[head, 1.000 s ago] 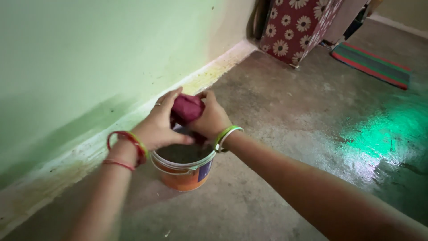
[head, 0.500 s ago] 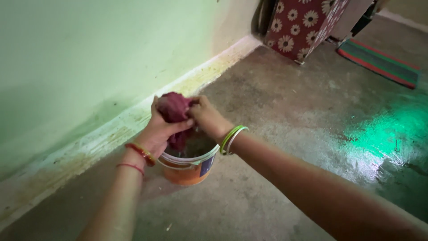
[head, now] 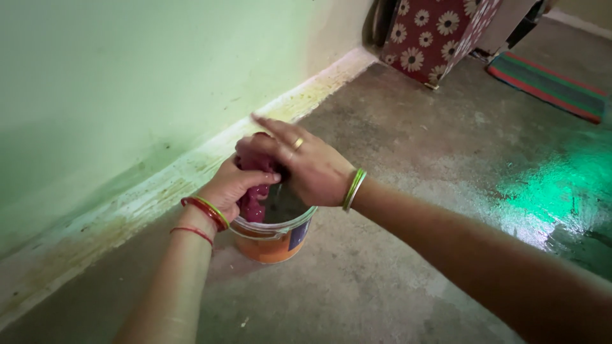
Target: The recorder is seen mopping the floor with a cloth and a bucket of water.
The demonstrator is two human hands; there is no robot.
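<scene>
We hold a dark red cloth twisted between our two hands, directly above a small orange bucket that stands on the concrete floor, near the edge where the floor meets the pale green wall. Our left hand is clenched around the lower part of the cloth, and our right hand grasps the upper part from above, with the index finger stretched out. The lower end of the cloth hangs inside the bucket rim. The bucket seems to contain dark water, but we cannot see how full it is. In our judgement, a strong twist could press against the rim and tip the light bucket, or squeezed water could fall outside onto the floor. Farther away stand a flowered red cabinet and a striped mat, beside a wet, shining patch.
</scene>
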